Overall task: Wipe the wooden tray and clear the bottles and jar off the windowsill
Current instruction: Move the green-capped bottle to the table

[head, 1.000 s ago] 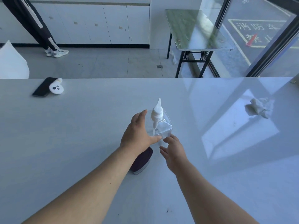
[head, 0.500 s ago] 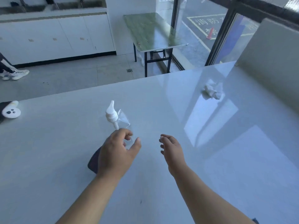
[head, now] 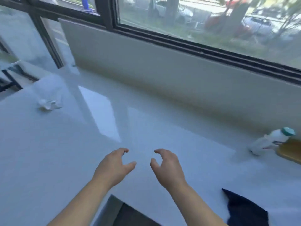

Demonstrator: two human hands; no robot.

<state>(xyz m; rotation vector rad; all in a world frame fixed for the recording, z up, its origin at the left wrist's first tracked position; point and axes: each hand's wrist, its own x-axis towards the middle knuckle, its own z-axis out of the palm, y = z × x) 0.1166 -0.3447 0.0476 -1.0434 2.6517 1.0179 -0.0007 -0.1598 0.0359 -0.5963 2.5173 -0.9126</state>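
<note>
My left hand and my right hand hover side by side above the white counter, fingers curled and apart, each holding nothing. At the far right a white bottle with a teal cap stands tilted in the blurred view, next to the corner of the wooden tray. A dark blue cloth lies on the counter at the lower right. The clear pump bottle and the dark jar are out of view.
A crumpled white tissue lies at the left on the counter. A low white wall under the dark window frame runs along the counter's far side. A dark grey edge shows below my arms.
My left hand let go of the clear pump bottle and both hands came off it. The view swung right toward the window, so the tray, white bottle and blue cloth came into view.
</note>
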